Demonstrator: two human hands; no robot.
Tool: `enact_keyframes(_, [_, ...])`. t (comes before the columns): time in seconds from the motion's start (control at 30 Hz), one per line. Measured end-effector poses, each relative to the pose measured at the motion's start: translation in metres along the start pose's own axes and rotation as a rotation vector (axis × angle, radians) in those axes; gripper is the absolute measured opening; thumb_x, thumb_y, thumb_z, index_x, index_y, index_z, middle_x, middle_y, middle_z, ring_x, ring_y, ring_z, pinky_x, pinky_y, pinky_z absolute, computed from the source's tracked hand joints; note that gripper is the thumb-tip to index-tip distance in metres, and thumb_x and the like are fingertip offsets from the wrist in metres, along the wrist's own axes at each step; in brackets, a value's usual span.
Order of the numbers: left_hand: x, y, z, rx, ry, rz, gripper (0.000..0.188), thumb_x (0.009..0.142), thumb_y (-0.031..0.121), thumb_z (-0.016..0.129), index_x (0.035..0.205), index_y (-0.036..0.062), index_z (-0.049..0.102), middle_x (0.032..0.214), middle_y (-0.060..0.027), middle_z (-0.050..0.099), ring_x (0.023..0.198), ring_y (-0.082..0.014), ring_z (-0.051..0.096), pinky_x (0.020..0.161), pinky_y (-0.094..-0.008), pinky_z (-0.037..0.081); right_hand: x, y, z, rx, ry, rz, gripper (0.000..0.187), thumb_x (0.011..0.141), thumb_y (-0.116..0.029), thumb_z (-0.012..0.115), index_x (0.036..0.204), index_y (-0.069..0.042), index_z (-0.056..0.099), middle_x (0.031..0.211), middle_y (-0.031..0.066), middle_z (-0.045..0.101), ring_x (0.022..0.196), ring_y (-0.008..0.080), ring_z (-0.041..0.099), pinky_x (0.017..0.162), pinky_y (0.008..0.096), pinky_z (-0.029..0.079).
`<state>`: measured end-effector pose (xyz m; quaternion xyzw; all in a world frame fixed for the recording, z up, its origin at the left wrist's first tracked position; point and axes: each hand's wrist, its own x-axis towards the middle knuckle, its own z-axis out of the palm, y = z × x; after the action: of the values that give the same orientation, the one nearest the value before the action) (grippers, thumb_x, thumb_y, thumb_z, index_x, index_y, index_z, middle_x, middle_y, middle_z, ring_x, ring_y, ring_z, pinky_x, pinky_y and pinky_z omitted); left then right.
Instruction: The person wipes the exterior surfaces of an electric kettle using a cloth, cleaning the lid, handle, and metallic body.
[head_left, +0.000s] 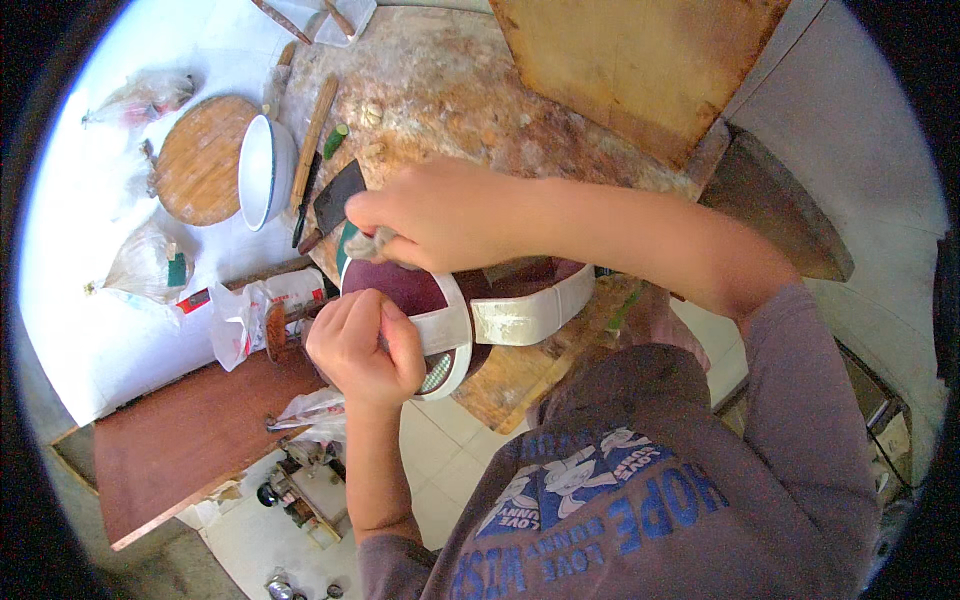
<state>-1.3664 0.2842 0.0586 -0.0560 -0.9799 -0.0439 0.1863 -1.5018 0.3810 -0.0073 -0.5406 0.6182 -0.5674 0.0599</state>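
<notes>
In front of me is a maroon-and-white rounded appliance (pixel 395 287) with a broad white curved handle (pixel 535 312); its exact kind is unclear. My left hand (pixel 365 345) is closed in a fist at its near left side, and what the fingers hold is hidden. Reaching across from the right, my right hand (pixel 440 212) pinches a crumpled greyish cloth (pixel 373 246) against the top of the maroon part. Just left of that hand, a cleaver (pixel 340 196) with a dark blade lies on the stained worktop (pixel 440 90).
Left of the cleaver are a wooden stick (pixel 315 135), a cut cucumber piece (pixel 335 141), a tilted white bowl (pixel 266 172) and a round wooden board (pixel 205 160). A large wooden board (pixel 640 70) stands at the far right. A reddish-brown panel (pixel 200 440) lies lower left.
</notes>
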Motion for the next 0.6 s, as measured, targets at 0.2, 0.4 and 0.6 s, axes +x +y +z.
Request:
enact_keyframes(0.2, [0.001, 0.000, -0.002, -0.044, 0.006, -0.008, 0.014, 0.063, 0.005, 0.052, 0.053, 0.0036, 0.042, 0.048, -0.0102, 0.041, 0.042, -0.0285, 0.042, 0.042, -0.0349, 0.031, -0.049, -0.029, -0.025, 0.101, -0.174, 0.065, 0.018, 0.075, -0.021, 0.057, 0.083, -0.006, 0.052, 0.072, 0.0190, 0.060, 0.072, 0.0384, 0.060, 0.061, 0.0480, 0.046])
enact_keyframes(0.4, [0.002, 0.001, -0.004, -0.064, -0.006, 0.043, 0.010, 0.060, 0.006, 0.052, 0.054, 0.0044, 0.045, 0.049, -0.0092, 0.042, 0.042, -0.0268, 0.042, 0.041, -0.0342, 0.032, -0.037, -0.022, -0.009, 0.104, 0.027, 0.096, 0.015, 0.075, -0.019, 0.056, 0.083, -0.007, 0.052, 0.068, 0.0178, 0.059, 0.066, 0.0392, 0.059, 0.058, 0.0494, 0.045])
enact_keyframes(0.6, [0.001, -0.003, -0.007, -0.048, -0.015, 0.062, 0.011, 0.060, 0.006, 0.053, 0.053, 0.0045, 0.044, 0.049, -0.0089, 0.042, 0.042, -0.0263, 0.042, 0.041, -0.0332, 0.032, 0.010, -0.003, 0.009, -0.055, 0.088, 0.101, 0.016, 0.075, -0.019, 0.060, 0.085, -0.009, 0.053, 0.067, 0.0142, 0.059, 0.066, 0.0355, 0.059, 0.055, 0.0452, 0.043])
